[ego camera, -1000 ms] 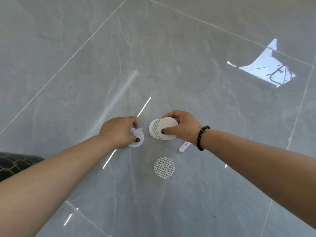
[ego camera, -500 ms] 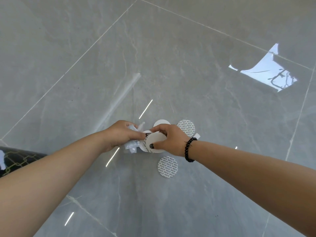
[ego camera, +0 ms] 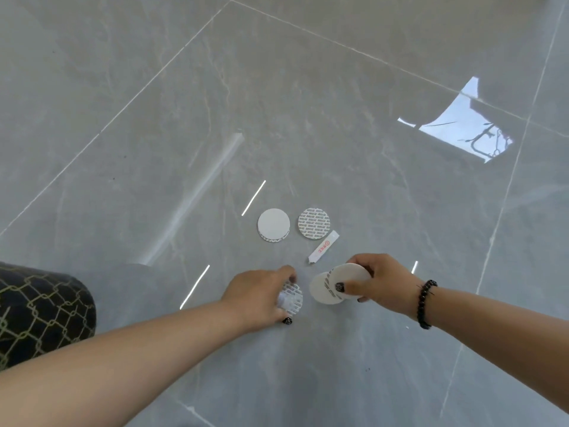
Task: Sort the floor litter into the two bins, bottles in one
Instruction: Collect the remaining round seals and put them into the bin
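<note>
Nearest the camera, at the left edge, a dark cushioned seat [ego camera: 40, 312] with a pale chain pattern is being shown only in part. Just beyond, a printed disc [ego camera: 292, 298] is being grasped by the curled fingers of the left hand [ego camera: 257, 295], low over the grey tiled floor [ego camera: 308, 118] (whether the disc is touching the tiles cannot be told). Beside it, two overlapping white discs [ego camera: 331, 286] are being pinched by the right hand [ego camera: 374, 282], the thumb lying across their face; a black bead bracelet [ego camera: 426, 303] is being worn on that wrist. Just past the right hand, a small white sachet [ego camera: 323, 247] with red print is lying on the floor. Farther off, a plain white disc [ego camera: 273, 224] and a second printed disc [ego camera: 314, 223] are lying side by side, apart. A bright window reflection [ego camera: 462, 131] is being cast far right.
</note>
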`<move>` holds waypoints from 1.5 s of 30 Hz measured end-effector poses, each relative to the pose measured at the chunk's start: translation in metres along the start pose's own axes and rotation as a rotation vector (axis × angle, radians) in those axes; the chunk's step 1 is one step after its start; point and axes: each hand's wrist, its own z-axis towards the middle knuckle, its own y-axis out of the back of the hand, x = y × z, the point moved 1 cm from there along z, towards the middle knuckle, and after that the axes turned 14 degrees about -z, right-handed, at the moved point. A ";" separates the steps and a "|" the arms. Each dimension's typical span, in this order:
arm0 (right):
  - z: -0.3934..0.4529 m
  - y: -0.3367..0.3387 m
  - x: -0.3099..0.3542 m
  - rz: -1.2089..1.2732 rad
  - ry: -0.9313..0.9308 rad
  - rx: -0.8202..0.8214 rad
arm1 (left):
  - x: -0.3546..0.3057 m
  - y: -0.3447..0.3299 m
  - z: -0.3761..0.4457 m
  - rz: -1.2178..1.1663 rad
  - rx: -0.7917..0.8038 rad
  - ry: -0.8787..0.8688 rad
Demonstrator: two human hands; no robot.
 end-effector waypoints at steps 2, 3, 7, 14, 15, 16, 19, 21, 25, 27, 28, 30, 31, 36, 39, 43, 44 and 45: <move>-0.006 0.004 -0.007 0.009 -0.011 -0.010 | -0.001 -0.004 0.002 -0.001 -0.012 0.023; -0.009 0.006 -0.009 0.009 -0.012 -0.017 | -0.004 -0.005 0.003 0.016 -0.029 0.024; -0.010 0.017 -0.009 -0.018 -0.019 -0.073 | -0.006 -0.001 0.007 0.126 -0.116 0.022; -0.014 0.027 0.005 -0.078 0.036 -0.129 | 0.006 0.031 -0.001 -0.896 0.148 0.179; -0.014 0.028 0.007 -0.077 0.039 -0.125 | 0.007 0.039 -0.001 -1.091 0.139 0.184; -0.014 0.028 0.008 -0.083 0.042 -0.117 | 0.006 0.047 0.000 -1.278 0.136 0.180; -0.011 0.030 0.013 -0.079 0.042 -0.112 | 0.007 0.068 0.003 -1.602 0.141 0.174; -0.008 0.034 0.017 -0.042 0.029 -0.152 | 0.011 0.079 0.008 -1.568 0.136 0.162; 0.005 0.043 0.031 -0.041 0.050 -0.260 | 0.020 0.094 0.025 -1.146 0.022 0.160; 0.014 0.044 0.037 -0.079 0.077 -0.299 | 0.018 0.100 0.035 -0.916 -0.117 0.178; 0.017 0.044 0.039 -0.103 0.096 -0.313 | 0.016 0.102 0.041 -0.805 -0.184 0.157; 0.022 0.042 0.042 -0.169 0.155 -0.324 | 0.010 0.102 0.050 -0.472 -0.256 0.106; 0.024 0.040 0.043 -0.218 0.190 -0.320 | 0.007 0.100 0.053 -0.293 -0.261 0.090; 0.039 0.036 0.046 -0.391 0.217 -0.249 | 0.000 0.086 0.071 0.126 -0.210 0.059; 0.043 0.033 0.043 -0.384 0.215 -0.226 | 0.002 0.081 0.076 0.179 -0.246 0.056; 0.044 0.032 0.034 -0.366 0.215 -0.221 | 0.005 0.078 0.075 0.127 -0.275 0.105; 0.044 0.033 0.031 -0.362 0.210 -0.222 | 0.005 0.077 0.074 0.117 -0.282 0.116; 0.043 0.033 0.029 -0.359 0.208 -0.224 | 0.005 0.077 0.072 0.115 -0.294 0.119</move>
